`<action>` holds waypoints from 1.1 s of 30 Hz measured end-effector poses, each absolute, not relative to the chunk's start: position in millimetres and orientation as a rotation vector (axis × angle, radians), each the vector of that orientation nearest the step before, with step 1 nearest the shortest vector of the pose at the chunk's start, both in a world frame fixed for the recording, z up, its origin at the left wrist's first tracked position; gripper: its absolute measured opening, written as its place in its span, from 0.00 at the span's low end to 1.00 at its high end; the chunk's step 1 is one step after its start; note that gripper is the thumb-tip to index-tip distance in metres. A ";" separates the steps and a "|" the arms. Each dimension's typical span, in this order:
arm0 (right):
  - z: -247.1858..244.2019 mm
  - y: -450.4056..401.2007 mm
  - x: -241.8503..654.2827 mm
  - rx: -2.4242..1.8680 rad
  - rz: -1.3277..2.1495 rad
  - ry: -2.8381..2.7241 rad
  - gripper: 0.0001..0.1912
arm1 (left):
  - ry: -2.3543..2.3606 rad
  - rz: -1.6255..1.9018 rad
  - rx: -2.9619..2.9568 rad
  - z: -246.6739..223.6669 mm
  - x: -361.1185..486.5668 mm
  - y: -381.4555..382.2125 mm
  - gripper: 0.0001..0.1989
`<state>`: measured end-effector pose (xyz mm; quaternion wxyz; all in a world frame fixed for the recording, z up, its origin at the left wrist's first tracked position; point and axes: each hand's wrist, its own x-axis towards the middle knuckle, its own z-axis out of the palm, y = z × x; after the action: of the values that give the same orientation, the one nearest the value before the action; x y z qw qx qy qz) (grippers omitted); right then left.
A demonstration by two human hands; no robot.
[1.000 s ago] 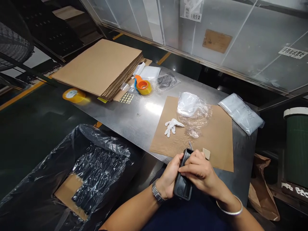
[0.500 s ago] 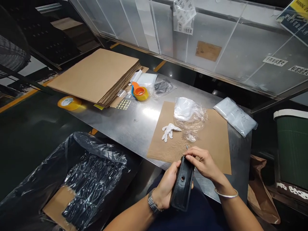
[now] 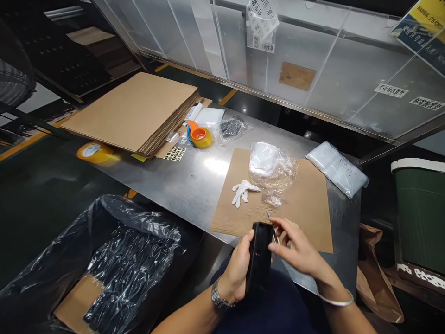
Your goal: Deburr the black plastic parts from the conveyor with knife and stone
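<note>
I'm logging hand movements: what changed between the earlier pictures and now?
The right hand, earlier over the black hollow part, has moved to its right side, near a metal tool; contact with either is unclear. The part has tilted. The left hand still grips it; the white glove stays on the cardboard sheet.

Left hand (image 3: 237,266) gripping, right hand (image 3: 297,248) half-curled

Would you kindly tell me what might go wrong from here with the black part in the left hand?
The left hand seems to hold the black part alone, so it might slip and drop. The right hand is close to a slim metal tool, which might scratch the part or prick a finger if it is sharp.
</note>
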<state>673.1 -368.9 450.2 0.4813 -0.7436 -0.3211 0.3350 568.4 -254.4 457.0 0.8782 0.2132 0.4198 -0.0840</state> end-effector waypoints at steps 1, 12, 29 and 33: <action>450.6 -370.3 667.3 -1.834 0.835 -0.806 0.24 | 0.888 -0.098 0.480 456.2 568.2 -255.0 0.18; 436.5 -357.5 654.9 -1.902 0.808 -0.431 0.24 | 0.927 -0.014 0.626 457.2 564.3 -264.7 0.17; 437.5 -364.8 617.1 -1.480 0.996 -0.525 0.31 | 0.833 -0.015 0.266 445.8 571.0 -247.4 0.19; 427.6 -350.8 626.7 -1.741 0.825 -0.369 0.12 | 0.858 -0.054 0.303 437.0 569.8 -246.4 0.19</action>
<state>626.7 -350.8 427.6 0.5564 -0.7375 -0.1562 0.3496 569.8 -246.4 437.0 0.8979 0.1463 0.4145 -0.0262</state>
